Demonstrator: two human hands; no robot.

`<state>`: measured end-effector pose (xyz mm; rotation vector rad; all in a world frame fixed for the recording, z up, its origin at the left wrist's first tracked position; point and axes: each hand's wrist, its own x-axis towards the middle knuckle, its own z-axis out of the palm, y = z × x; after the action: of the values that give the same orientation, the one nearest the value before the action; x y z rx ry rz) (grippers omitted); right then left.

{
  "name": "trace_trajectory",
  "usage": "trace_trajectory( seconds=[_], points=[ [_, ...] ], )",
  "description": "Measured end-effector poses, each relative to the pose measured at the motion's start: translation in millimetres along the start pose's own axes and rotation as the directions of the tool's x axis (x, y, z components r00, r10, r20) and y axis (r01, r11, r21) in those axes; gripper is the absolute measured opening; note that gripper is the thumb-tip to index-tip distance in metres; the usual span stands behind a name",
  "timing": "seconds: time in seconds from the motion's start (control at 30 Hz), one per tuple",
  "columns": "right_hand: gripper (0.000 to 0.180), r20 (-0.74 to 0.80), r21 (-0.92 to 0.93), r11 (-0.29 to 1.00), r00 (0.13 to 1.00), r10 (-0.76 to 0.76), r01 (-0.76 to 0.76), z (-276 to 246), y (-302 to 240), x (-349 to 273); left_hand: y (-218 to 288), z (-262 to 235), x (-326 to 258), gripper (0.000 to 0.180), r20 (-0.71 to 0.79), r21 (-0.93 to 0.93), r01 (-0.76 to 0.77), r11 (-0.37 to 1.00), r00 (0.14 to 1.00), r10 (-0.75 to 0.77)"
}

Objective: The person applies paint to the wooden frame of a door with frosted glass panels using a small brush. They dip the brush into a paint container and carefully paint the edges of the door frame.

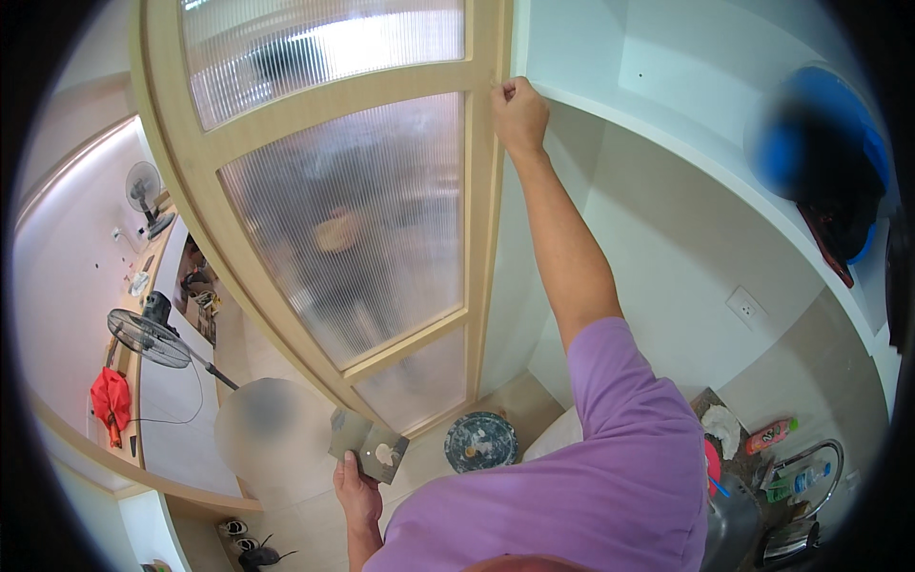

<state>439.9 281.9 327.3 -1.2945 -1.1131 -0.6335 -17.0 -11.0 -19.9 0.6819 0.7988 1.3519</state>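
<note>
My left hand point(356, 491), low in the head view, grips a flat, square-cornered grey plate point(355, 434) by its near edge. A pale dab of paste point(384, 454) lies on the plate's right part. High up, my right arm reaches out, and my right hand point(521, 116) is closed at the seam between the light wooden door frame point(484, 219) and the white shelf unit point(562, 89). Its fingers are pinched; whatever they hold is hidden or too small to name. Ribbed translucent panes point(372, 210) fill the frame left of this hand.
A round, dark, paste-smeared lid or tub point(481, 442) stands on the floor near the frame's foot. At left are a standing fan point(151, 336) and a red cloth point(111, 400). At right, a sink point(732, 524), a faucet point(835, 467) and a pink bottle point(770, 437) sit by the counter.
</note>
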Motion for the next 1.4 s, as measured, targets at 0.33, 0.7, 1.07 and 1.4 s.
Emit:
trace_trajectory(
  seconds=[0.33,0.7,1.07,1.4],
  points=[
    [0.021,-0.025,0.013,1.0,0.999,0.024,-0.023,-2.5,-1.1,6.2,3.4,3.2,-2.8,0.037,-0.013,-0.016,0.005,1.0,1.0,-0.005],
    [0.021,0.023,-0.039,0.999,0.999,0.023,-0.022,-4.9,-0.1,8.2,0.6,2.3,0.0,0.034,-0.049,-0.03,-0.011,0.999,0.999,0.01],
    [0.019,0.04,-0.019,0.998,0.998,0.054,-0.053,-10.4,-8.1,5.4,3.3,-0.6,3.0,0.035,-0.01,-0.042,0.007,0.999,1.0,-0.008],
    [0.021,0.041,-0.052,0.999,0.999,0.017,-0.015,-10.5,-3.6,12.9,2.6,-2.6,8.6,0.034,-0.01,-0.049,0.004,0.999,1.0,-0.005]
  ],
)
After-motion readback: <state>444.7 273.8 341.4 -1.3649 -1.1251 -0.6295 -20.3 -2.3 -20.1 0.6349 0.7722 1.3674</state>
